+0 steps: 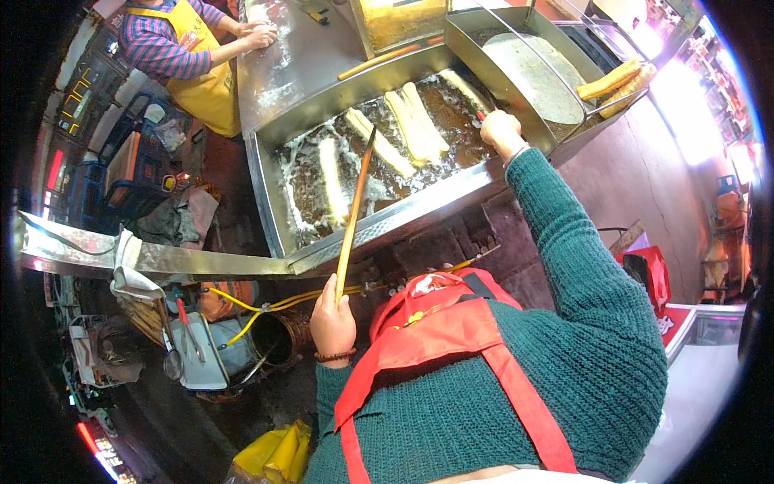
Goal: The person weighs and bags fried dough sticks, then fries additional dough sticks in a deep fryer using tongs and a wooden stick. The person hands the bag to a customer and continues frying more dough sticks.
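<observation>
My left hand (332, 327) grips the lower end of a long wooden stick (357, 206), whose dark tip reaches over the frying vat. My right hand (502, 130) is closed at the vat's right side on a red-handled tool (481, 115); the rest of that tool is hard to make out. In the steel vat (261, 187), pale dough sticks float in bubbling dark oil. One dough stick (331, 181) lies at the left, another (381, 144) slants beside it, and a joined pair (417, 124) is in the middle. A further piece (462, 88) lies near the far right corner.
A draining tray (526, 78) adjoins the vat; browned dough sticks (617, 88) rest on its rack. A wooden rod (387, 60) lies on the far rim. Across a floured steel table (302, 54) stands a co-worker in a yellow apron (205, 66). Yellow hoses (290, 299) run below.
</observation>
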The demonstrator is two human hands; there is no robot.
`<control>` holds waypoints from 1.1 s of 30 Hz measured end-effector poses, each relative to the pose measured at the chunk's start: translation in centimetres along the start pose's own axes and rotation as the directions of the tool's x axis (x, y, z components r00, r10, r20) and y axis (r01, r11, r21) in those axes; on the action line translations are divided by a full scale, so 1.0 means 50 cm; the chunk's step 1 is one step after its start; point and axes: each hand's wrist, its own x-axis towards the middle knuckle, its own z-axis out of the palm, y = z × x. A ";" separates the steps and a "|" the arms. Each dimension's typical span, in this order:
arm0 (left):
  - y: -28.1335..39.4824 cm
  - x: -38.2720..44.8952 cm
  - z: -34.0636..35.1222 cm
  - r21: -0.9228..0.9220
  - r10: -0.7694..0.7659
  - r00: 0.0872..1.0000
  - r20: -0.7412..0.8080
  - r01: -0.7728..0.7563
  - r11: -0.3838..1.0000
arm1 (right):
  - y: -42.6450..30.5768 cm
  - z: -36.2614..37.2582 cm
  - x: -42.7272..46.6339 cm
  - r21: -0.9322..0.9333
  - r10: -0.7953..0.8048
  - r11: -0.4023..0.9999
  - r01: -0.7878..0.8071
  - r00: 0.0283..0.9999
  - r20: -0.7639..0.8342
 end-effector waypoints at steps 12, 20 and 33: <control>-0.020 -0.024 0.003 -0.070 -0.027 0.999 -0.020 0.026 0.997 | 0.003 0.030 0.044 -0.221 -0.152 0.965 0.142 0.988 -0.025; -0.030 -0.028 -0.003 -0.058 -0.036 0.999 -0.033 0.034 0.998 | 0.042 -0.036 0.018 0.019 -0.198 0.980 0.197 0.973 0.122; -0.047 -0.028 -0.075 0.047 -0.097 0.994 -0.047 0.100 0.994 | -0.009 -0.058 -0.092 -0.016 -0.323 0.946 0.323 0.946 -0.036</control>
